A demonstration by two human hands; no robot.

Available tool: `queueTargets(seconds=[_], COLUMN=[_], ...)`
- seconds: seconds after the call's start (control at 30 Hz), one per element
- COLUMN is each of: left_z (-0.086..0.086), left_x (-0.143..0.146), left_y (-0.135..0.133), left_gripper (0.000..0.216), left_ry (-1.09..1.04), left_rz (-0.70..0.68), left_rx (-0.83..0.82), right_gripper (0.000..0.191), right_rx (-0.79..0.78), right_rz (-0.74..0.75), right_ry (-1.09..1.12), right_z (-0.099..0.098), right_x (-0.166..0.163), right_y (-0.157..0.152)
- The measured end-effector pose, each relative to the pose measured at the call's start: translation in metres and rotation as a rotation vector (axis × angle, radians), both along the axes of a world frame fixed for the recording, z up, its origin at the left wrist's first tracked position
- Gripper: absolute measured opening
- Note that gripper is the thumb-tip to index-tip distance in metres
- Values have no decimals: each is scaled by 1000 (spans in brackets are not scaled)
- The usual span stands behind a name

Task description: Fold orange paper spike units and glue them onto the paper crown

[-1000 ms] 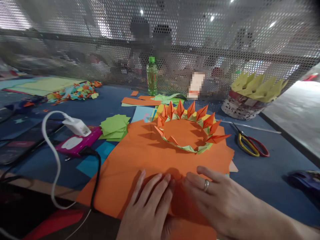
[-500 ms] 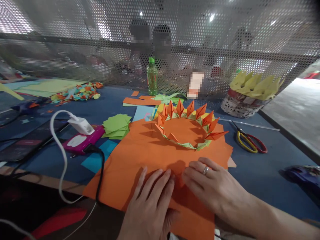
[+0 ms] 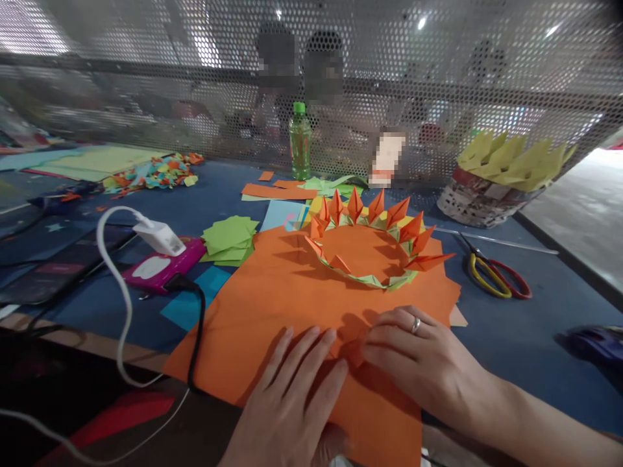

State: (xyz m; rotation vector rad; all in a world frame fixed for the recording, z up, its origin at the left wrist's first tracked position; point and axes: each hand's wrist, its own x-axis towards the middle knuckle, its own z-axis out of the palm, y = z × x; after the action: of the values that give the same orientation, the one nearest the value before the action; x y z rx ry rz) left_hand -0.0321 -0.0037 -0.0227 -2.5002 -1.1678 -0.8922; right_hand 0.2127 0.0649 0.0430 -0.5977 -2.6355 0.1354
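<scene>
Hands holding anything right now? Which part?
Nothing is lifted. The left hand lies flat on the orange paper sheet; the right hand pinches a small raised fold of that sheet near its front middle with its fingertips.

Green bottle [image 3: 300, 140] by mesh screen [image 3: 438, 71], scissors [image 3: 496, 277] right, green paper stack [image 3: 228, 239], white charger [image 3: 159, 237], basket [image 3: 479, 202].

Paper ring [image 3: 372, 250] on sheet [image 3: 272, 305] — scissors [image 3: 496, 275] right, bottle [image 3: 300, 141] behind, hands at near edge.
</scene>
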Motion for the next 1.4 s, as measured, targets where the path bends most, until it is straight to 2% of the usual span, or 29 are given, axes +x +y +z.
queueTargets(seconds=[0.13,0.2,0.23,0.37,0.47,0.57,0.67,0.87,0.97,1.07,1.17,1.2,1.27,1.4], left_z=[12,18,20,18,19,23,23,0,-6,-1,11,16,22,23], left_x=[-3,-5,-5,-4,-4,-9,-12,-5,-3,-5,-5,-4,-1,4], left_y=[-2,-2,-2,-3,-4,-3,1,5,5,6,7,8,8,6], left_gripper=[44,36,36,36,32,35,38,36,35,38,35,34,34,31], left_ry=[37,127,158,20,37,160,217,67,50,11,2,64,-12,-84], left_rz=[-37,15,-11,-45,25,-39,-71,-49,-47,-46,-67,-80,-30,-3], left_rx=[-5,-151,-157,-27,-177,-157,-127,-19,-26,-20,-62,-154,-201,-202], right_gripper=[25,23,21,17,16,15,16,15,12,9,10,10,11,9], right_rx=[-96,-153,-180,-284,-346,-380,-398,-387,-386,-389,-387,-386,-387,-381], right_rz=[-25,-34,-36,-29,-24,-38,-46,-68,-87,-104,-93,-91,-90,-88], right_ry=[44,68,75,94,120,140,148,151,146,151,148,144,140,137], right_z=[-3,-3,-3,1,2,0,-2,0,0,-1,-1,-1,0,1], right_x=[0,-1,-1,-3,-1,2,4,3,4,6,7,7,6,4], right_y=[0,1,2,5,7,7,5,0,-1,-1,-1,0,1,1])
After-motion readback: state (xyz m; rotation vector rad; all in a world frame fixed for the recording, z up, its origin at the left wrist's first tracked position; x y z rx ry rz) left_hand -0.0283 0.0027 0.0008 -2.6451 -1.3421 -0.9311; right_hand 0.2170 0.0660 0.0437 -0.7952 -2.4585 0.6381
